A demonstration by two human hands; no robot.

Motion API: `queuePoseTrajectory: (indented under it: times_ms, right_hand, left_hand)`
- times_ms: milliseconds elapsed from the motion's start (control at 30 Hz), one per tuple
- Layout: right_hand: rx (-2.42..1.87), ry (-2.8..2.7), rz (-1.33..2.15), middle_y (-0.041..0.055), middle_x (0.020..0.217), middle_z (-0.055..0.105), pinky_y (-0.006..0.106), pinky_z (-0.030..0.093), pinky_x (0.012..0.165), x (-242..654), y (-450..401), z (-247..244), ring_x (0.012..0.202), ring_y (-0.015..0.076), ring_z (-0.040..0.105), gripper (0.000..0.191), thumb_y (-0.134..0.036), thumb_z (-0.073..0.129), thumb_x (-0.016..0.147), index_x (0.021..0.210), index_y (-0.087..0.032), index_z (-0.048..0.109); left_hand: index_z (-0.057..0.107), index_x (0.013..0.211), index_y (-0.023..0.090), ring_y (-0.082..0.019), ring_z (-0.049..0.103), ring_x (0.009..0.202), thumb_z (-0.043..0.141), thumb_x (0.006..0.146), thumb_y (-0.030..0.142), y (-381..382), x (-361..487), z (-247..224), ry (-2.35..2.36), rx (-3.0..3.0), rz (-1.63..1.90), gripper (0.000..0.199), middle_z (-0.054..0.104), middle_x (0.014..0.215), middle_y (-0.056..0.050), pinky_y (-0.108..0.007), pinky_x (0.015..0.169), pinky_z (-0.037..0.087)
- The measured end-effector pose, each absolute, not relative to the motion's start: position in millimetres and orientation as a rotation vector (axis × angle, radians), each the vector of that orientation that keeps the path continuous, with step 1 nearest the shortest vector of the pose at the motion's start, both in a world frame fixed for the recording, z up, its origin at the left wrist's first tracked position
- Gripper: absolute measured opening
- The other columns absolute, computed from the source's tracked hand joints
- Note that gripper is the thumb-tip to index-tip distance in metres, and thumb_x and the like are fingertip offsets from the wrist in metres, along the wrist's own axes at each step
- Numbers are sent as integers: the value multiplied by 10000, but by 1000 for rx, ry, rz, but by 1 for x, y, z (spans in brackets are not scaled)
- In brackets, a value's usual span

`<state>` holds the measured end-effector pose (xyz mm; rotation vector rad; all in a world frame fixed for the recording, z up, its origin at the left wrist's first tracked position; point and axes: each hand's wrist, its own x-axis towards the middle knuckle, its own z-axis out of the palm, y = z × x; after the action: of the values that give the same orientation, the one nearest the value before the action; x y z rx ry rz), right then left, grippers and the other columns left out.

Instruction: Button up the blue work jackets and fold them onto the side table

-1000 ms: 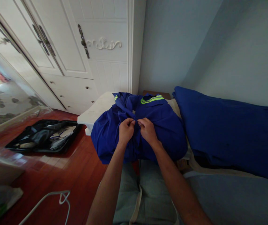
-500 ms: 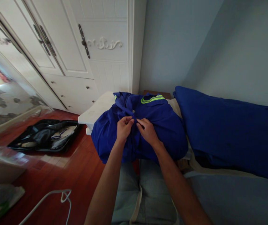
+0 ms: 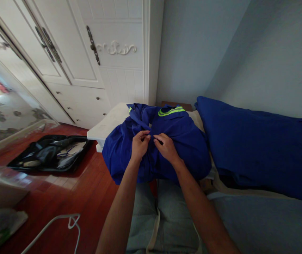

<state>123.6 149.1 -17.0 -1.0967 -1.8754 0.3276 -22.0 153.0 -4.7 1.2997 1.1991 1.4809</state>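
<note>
A blue work jacket (image 3: 184, 141) with yellow-green reflective stripes lies bunched across a white stand in front of me. Along its front opening, my left hand (image 3: 140, 144) is closed, pinching the cloth between thumb and fingertips. Just to the right, my right hand (image 3: 166, 146) also pinches the jacket's front edge, its fingers curled. The two sets of fingertips are almost touching. Whether a button or other fastener lies between them is too small to make out.
A blue pillow (image 3: 262, 141) rests at the right beside the bed's edge. The white stand's corner (image 3: 102, 125) juts out left of the jacket. An open black suitcase (image 3: 50, 153) lies on the red wood floor (image 3: 87, 197). White wardrobe doors (image 3: 121, 74) stand behind; a white cable (image 3: 50, 222) loops at lower left.
Both hands stay on the jacket's front edge with hardly any movement. The whole view has shifted very slightly.
</note>
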Motion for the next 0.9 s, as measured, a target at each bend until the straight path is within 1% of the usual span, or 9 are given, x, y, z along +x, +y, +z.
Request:
queuePoseTrajectory:
  times_ms: [267, 367, 567, 667, 733, 900]
  right_hand:
    - [-1057, -1897, 219, 60, 865, 644, 263, 468, 816, 124, 146, -17, 864, 145, 585, 231, -213, 527, 925, 1009, -173, 739]
    - [-1043, -1914, 217, 54, 863, 648, 255, 463, 809, 124, 145, -17, 860, 141, 585, 218, -219, 532, 937, 988, -180, 741]
    - [-1074, -1923, 186, 76, 915, 653, 275, 472, 847, 122, 142, -17, 898, 159, 590, 256, -230, 485, 971, 1031, -164, 725]
    - [-1105, -1921, 177, 99, 979, 658, 311, 481, 895, 120, 144, -20, 943, 178, 590, 319, -225, 427, 984, 1141, -156, 696]
    - [-1118, -1911, 209, 103, 1031, 660, 322, 480, 928, 120, 146, -21, 975, 178, 595, 348, -223, 400, 986, 1187, -165, 678]
    - [-1065, -1903, 398, 81, 1027, 670, 289, 485, 917, 124, 148, -17, 963, 151, 613, 312, -281, 450, 982, 1129, -170, 702]
  left_hand:
    - [693, 958, 143, -140, 617, 669, 601, 785, 139, 149, -19, -1, 1288, 1362, 1462, 196, 700, 761, -39, -252, 655, 465]
    - [701, 947, 139, -150, 623, 681, 574, 806, 139, 148, -18, 0, 1364, 1407, 1474, 190, 710, 778, -53, -261, 660, 468]
    - [713, 953, 137, -157, 629, 698, 570, 814, 168, 151, -19, -1, 1346, 1444, 1435, 201, 725, 822, -65, -271, 681, 475]
    - [719, 926, 148, -153, 630, 712, 580, 797, 175, 153, -22, 0, 1291, 1426, 1406, 192, 727, 825, -54, -267, 692, 477]
    - [719, 905, 158, -147, 620, 696, 590, 787, 190, 153, -24, 0, 1256, 1403, 1414, 178, 719, 799, -42, -259, 673, 473]
    - [708, 893, 156, -132, 598, 658, 616, 755, 194, 153, -25, -2, 1207, 1329, 1479, 170, 696, 757, -31, -243, 640, 455]
